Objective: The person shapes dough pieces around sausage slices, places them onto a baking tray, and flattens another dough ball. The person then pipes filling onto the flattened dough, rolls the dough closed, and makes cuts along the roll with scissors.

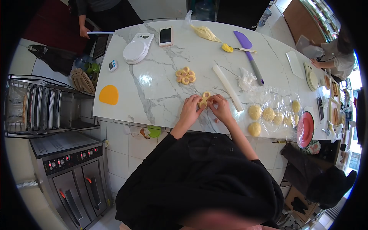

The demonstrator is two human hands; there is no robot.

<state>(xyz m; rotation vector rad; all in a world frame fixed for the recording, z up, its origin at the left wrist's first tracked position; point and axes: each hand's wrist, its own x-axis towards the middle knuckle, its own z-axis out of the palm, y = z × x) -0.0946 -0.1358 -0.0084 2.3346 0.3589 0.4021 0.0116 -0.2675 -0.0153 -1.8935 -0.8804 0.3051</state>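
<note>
Where the two hands meet: a small piece of looped, pale yellow dough [204,100], on the marble table [128,86], just in from its near edge.
Left hand [191,108]: thumb and fingers bent in close, narrow, holding the dough's left side.
Right hand [221,109]: thumb and fingertips narrowed too, pinching at the dough's right side; from where I stand I cannot tell how tightly.
Dough's long axis: near to far, its far end leaning a little right; the far end makes a rounded loop, and the near end sits down between the fingers.
Beyond the hands: a flower-shaped dough piece [185,75], farther off and a bit left.
Right of the hands: a white rolling pin [229,89], slanting from far left to near right, apart from the right hand.
Farther right: round dough balls [255,112], some under clear plastic [281,96], with a red plate [306,130] just beside them.
Far side: a purple spatula [243,40], its blade pointing away.
</note>
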